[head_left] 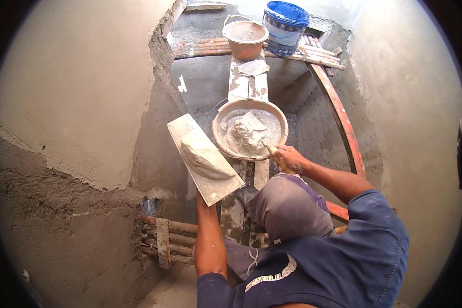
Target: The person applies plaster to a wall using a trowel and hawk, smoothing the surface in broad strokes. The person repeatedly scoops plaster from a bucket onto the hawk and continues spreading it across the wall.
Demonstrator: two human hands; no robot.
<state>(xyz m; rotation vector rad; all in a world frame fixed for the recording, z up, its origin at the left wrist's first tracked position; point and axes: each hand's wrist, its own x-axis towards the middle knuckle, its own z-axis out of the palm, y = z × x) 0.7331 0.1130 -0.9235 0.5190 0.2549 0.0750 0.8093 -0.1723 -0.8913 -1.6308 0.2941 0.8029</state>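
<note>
My left hand (203,199) holds up a rectangular hawk (181,124) from beneath, its fingers hidden under the board. A long mound of wet, pale plaster (205,158) lies on the hawk. Right of it, a round basin (284,114) stands on a plank and contains more wet plaster (243,131). My right hand (291,158) is closed round the handle of a trowel (271,150) at the basin's near right rim. The trowel's working end is in the plaster and hard to make out.
A mortar-filled bucket (247,49) and a blue bucket (284,43) stand farther along the splattered plank (238,84). Poles (203,48) cross beneath. A red curved-looking beam (339,113) runs at right. Partly plastered walls (72,92) flank me; my bent knee (292,208) is near the basin.
</note>
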